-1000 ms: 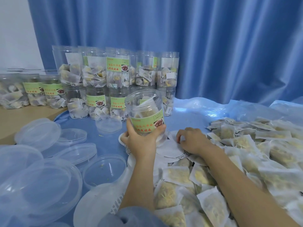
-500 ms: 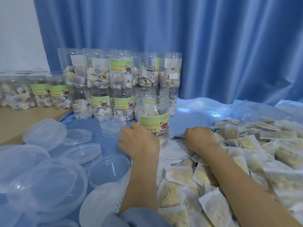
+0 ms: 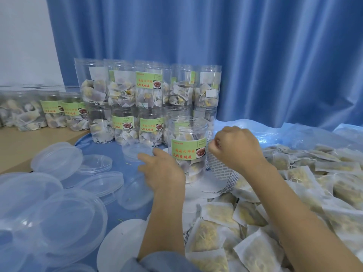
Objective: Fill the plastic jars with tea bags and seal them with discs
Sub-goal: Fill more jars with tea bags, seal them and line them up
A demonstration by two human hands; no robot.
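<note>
Head view, items as they lie before you. Jar [image 3: 188, 149]: clear plastic, green label, upright on the blue bench [image 3: 117, 163], mouth open, tea bags in its lower half, standing on a spread of white discs [image 3: 214, 183]. Your left hand [image 3: 164, 171]: just left of the jar's base, fingers relaxed and pointing left toward a clear lid [image 3: 136, 150], holding nothing; whether it touches the jar cannot be told. Your right hand [image 3: 235, 148]: raised just right of the jar near its label, fingers curled in a pinch; what it pinches is too small to make out. Discs: some show a printed grid side, one such edge [image 3: 222, 165] right under your right hand; one large white disc [image 3: 119, 246] lies near your left sleeve [image 3: 161, 262]. Tea bags [image 3: 294, 193]: a loose heap covering the bench's right side, running under your right forearm. Lids [image 3: 57, 160]: clear, scattered and stacked at left, nearer ones blurred. Filled jars [image 3: 149, 95]: two tiers stacked behind the open jar, green labels on several. More filled jars [image 3: 49, 112]: a row at far left on a wooden surface [image 3: 29, 146]. Backdrop: blue curtain [image 3: 255, 55].
</note>
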